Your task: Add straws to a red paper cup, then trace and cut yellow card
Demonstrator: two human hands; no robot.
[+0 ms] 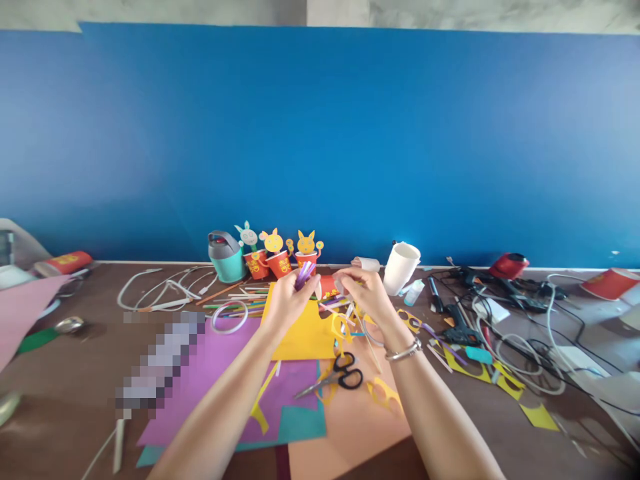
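My left hand (289, 295) is closed around a small bundle of shiny purple strips (305, 273), which stick up above the fingers. Close by on the right, my right hand (367, 293) has its thumb and fingers pinched together; whatever is between them is too small to make out. A red paper cup (328, 287) shows behind and between the two hands. Below them lies a yellow paper sheet (295, 340). Black-handled scissors (333, 377) rest partly spread on the paper. Yellow paper offcuts (343, 327) with cut-out holes lie under my right hand.
At the back stand red cups with paper animal heads (278, 263), a teal container (227, 257) and a white cup (401, 268). Purple paper (210, 393) and peach paper (350, 433) cover the front. Glue guns (460, 327) and cables (530, 373) crowd the right.
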